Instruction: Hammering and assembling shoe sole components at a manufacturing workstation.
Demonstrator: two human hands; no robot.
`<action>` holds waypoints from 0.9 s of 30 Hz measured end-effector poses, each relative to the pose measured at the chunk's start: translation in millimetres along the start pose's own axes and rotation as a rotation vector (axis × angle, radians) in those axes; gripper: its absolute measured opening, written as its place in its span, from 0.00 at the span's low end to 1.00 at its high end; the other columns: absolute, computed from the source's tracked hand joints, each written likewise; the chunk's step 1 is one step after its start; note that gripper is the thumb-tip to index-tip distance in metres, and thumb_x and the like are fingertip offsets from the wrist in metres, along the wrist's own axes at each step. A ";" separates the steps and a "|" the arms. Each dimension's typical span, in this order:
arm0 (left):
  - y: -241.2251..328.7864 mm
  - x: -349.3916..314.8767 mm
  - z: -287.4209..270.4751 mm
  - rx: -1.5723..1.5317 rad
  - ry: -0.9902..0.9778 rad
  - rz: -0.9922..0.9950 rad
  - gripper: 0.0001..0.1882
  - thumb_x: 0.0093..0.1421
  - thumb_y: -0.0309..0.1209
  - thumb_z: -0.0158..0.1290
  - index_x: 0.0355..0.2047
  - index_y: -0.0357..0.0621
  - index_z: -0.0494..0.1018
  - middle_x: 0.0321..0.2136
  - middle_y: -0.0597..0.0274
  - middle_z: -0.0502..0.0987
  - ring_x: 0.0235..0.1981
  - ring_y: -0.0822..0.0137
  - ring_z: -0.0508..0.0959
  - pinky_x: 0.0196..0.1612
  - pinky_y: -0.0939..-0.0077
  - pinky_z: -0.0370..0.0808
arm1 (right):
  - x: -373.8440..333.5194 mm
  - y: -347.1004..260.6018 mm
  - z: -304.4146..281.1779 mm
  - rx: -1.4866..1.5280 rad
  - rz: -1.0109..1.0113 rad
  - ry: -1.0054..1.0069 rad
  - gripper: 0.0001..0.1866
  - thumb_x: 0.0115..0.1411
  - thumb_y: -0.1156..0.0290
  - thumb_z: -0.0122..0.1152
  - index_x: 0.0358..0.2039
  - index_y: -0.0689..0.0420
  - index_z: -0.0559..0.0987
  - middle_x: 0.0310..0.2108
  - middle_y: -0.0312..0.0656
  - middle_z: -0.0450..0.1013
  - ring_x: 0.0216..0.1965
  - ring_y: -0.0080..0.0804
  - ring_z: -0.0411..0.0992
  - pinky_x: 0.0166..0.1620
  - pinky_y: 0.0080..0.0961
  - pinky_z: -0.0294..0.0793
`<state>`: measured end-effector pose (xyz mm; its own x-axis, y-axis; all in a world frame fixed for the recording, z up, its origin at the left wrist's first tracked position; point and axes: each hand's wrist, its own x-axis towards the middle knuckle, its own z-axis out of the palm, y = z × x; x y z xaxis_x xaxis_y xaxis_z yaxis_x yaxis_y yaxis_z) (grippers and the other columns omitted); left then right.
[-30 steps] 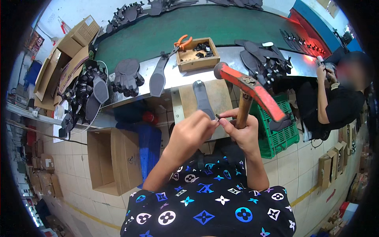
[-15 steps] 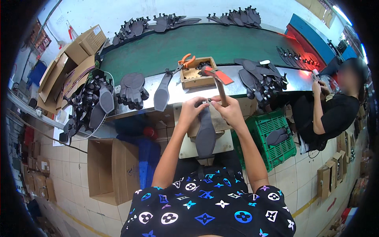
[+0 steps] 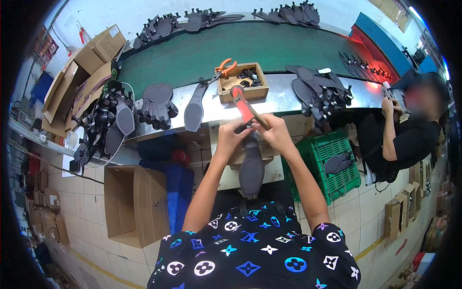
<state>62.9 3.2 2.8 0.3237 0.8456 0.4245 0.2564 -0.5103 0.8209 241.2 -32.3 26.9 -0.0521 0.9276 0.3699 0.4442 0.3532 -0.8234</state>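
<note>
A dark grey shoe sole (image 3: 251, 172) lies lengthwise before me on a wooden block (image 3: 273, 166), its wide end toward my body. My left hand (image 3: 230, 138) is closed at the narrow far end of the sole, thumb and fingers pinching there. My right hand (image 3: 276, 134) is closed round the wooden handle of a hammer (image 3: 244, 108) with a red head, which leans up to the left over both hands. The right fingertips meet the left ones at the sole's narrow end. Any small part between the fingertips is hidden.
Beyond my hands, a wooden box (image 3: 244, 93) holds small black pieces, with orange-handled pliers (image 3: 225, 67) on its edge. Stacked soles (image 3: 157, 101) and a single sole (image 3: 194, 113) lie along the metal bench edge. A green crate (image 3: 327, 168) stands right, near a seated person (image 3: 409, 123).
The hammer's head has tilted to the left, and its handle now slants across my right hand. My fingertips remain together at the sole's narrow end.
</note>
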 end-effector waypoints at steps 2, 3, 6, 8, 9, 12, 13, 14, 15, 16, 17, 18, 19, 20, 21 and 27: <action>-2.6 -1.3 0.5 -0.010 0.012 0.006 0.15 0.52 0.25 0.64 0.41 0.38 0.80 0.34 0.52 0.83 0.34 0.65 0.83 0.40 0.73 0.77 | -1.4 0.1 2.3 0.003 -0.015 0.007 0.11 0.58 0.70 0.63 0.38 0.63 0.80 0.30 0.50 0.75 0.33 0.44 0.74 0.37 0.35 0.72; -3.2 -0.6 2.0 -0.010 0.016 0.005 0.15 0.51 0.25 0.64 0.41 0.37 0.80 0.34 0.52 0.83 0.34 0.65 0.83 0.39 0.72 0.77 | -0.5 1.2 1.4 0.010 -0.001 0.006 0.11 0.57 0.70 0.64 0.38 0.62 0.80 0.30 0.50 0.75 0.34 0.45 0.74 0.38 0.35 0.72; -5.3 -0.8 3.2 -0.023 0.015 -0.027 0.15 0.51 0.25 0.65 0.39 0.37 0.80 0.33 0.52 0.83 0.33 0.64 0.83 0.38 0.71 0.77 | -0.3 2.2 -1.4 -0.027 -0.024 -0.022 0.11 0.57 0.70 0.64 0.38 0.62 0.80 0.32 0.49 0.75 0.35 0.47 0.74 0.39 0.35 0.72; -8.2 0.2 0.4 -0.034 0.016 -0.059 0.14 0.50 0.25 0.65 0.39 0.36 0.80 0.33 0.51 0.83 0.33 0.63 0.83 0.38 0.70 0.77 | 2.1 1.7 -2.3 -0.069 -0.064 -0.054 0.11 0.56 0.69 0.64 0.38 0.61 0.80 0.34 0.49 0.75 0.36 0.48 0.74 0.39 0.35 0.72; -10.6 -2.9 -0.8 0.050 0.017 -0.023 0.14 0.50 0.26 0.65 0.38 0.35 0.79 0.32 0.51 0.83 0.33 0.62 0.83 0.37 0.70 0.77 | -0.3 -1.9 -2.2 -0.113 -0.090 -0.049 0.10 0.55 0.72 0.65 0.37 0.62 0.80 0.34 0.48 0.75 0.36 0.45 0.74 0.41 0.33 0.72; -14.4 -1.5 0.5 0.069 0.026 0.023 0.14 0.50 0.25 0.65 0.38 0.34 0.79 0.31 0.53 0.82 0.31 0.64 0.82 0.36 0.71 0.76 | -2.1 -13.8 -5.2 -0.221 -0.025 -0.025 0.11 0.55 0.72 0.67 0.37 0.63 0.80 0.36 0.46 0.75 0.36 0.41 0.74 0.41 0.32 0.72; -12.7 0.1 1.3 0.004 0.037 0.042 0.14 0.51 0.24 0.65 0.39 0.34 0.79 0.30 0.54 0.82 0.30 0.66 0.82 0.36 0.72 0.76 | -2.8 -16.1 -5.6 -0.271 0.007 -0.024 0.12 0.55 0.71 0.67 0.38 0.63 0.80 0.35 0.46 0.75 0.35 0.40 0.74 0.39 0.32 0.72; -10.4 -0.9 1.4 -0.142 -0.019 -0.119 0.14 0.52 0.23 0.63 0.41 0.36 0.80 0.30 0.60 0.83 0.29 0.73 0.80 0.34 0.76 0.76 | -4.8 -15.5 -3.8 -0.271 0.012 -0.022 0.12 0.55 0.71 0.67 0.38 0.63 0.80 0.35 0.46 0.75 0.35 0.40 0.74 0.39 0.32 0.72; -11.9 -1.1 1.4 -0.142 -0.022 -0.118 0.14 0.52 0.23 0.63 0.41 0.36 0.80 0.30 0.60 0.83 0.29 0.73 0.80 0.34 0.76 0.76 | -5.9 -15.0 -0.6 -0.158 -0.013 0.007 0.12 0.57 0.71 0.66 0.39 0.63 0.80 0.32 0.45 0.75 0.32 0.36 0.73 0.37 0.31 0.72; -13.5 -0.2 0.6 -0.179 -0.050 -0.130 0.15 0.53 0.22 0.62 0.43 0.36 0.80 0.31 0.63 0.83 0.30 0.75 0.79 0.34 0.77 0.76 | -7.4 -15.4 0.9 -0.046 -0.038 0.037 0.13 0.59 0.70 0.65 0.41 0.63 0.80 0.28 0.44 0.74 0.29 0.33 0.72 0.34 0.31 0.71; -14.6 -0.1 -0.1 -0.215 -0.078 -0.141 0.15 0.54 0.22 0.61 0.44 0.36 0.80 0.31 0.65 0.83 0.32 0.77 0.79 0.35 0.79 0.76 | -14.2 -17.5 1.5 -0.047 -0.037 0.043 0.13 0.59 0.70 0.65 0.41 0.63 0.80 0.28 0.44 0.74 0.29 0.33 0.72 0.34 0.31 0.71; -16.2 -1.1 -1.3 -0.270 -0.096 -0.174 0.15 0.56 0.22 0.61 0.45 0.36 0.80 0.32 0.64 0.83 0.33 0.77 0.79 0.37 0.81 0.76 | -24.7 -22.5 4.0 -0.002 0.027 0.104 0.13 0.61 0.69 0.63 0.42 0.64 0.79 0.26 0.42 0.73 0.26 0.28 0.70 0.32 0.28 0.70; -16.6 -0.3 -1.4 -0.269 -0.094 -0.171 0.15 0.56 0.22 0.61 0.45 0.36 0.80 0.32 0.64 0.83 0.33 0.77 0.79 0.37 0.81 0.76 | -35.2 -26.4 5.0 0.044 0.089 0.166 0.13 0.63 0.68 0.61 0.43 0.64 0.79 0.23 0.40 0.71 0.24 0.24 0.68 0.29 0.26 0.69; -17.2 1.7 -1.2 -0.276 -0.117 -0.150 0.15 0.56 0.22 0.60 0.45 0.35 0.80 0.33 0.63 0.83 0.33 0.77 0.79 0.38 0.82 0.76 | -47.1 -22.2 0.1 0.054 0.136 0.136 0.14 0.66 0.69 0.57 0.47 0.65 0.76 0.21 0.37 0.69 0.22 0.19 0.67 0.27 0.22 0.67; -17.8 0.5 -2.7 -0.281 -0.140 -0.136 0.15 0.56 0.22 0.60 0.45 0.35 0.80 0.33 0.63 0.83 0.34 0.77 0.79 0.40 0.82 0.76 | -57.8 -28.6 -3.2 0.058 0.135 0.132 0.14 0.66 0.69 0.57 0.47 0.65 0.76 0.21 0.37 0.69 0.22 0.19 0.67 0.27 0.22 0.67; -16.1 1.7 -3.9 -0.368 -0.175 -0.148 0.15 0.57 0.22 0.59 0.46 0.35 0.80 0.36 0.63 0.83 0.36 0.77 0.80 0.42 0.82 0.76 | -85.8 -87.2 -24.6 0.033 0.182 0.191 0.14 0.67 0.68 0.54 0.46 0.66 0.72 0.22 0.52 0.72 0.22 0.40 0.73 0.28 0.35 0.69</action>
<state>55.8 13.5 -8.2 0.4657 0.8499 0.2465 -0.0200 -0.2684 0.9631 228.9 -145.8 77.6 0.1974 0.9375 0.2866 0.4008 0.1896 -0.8963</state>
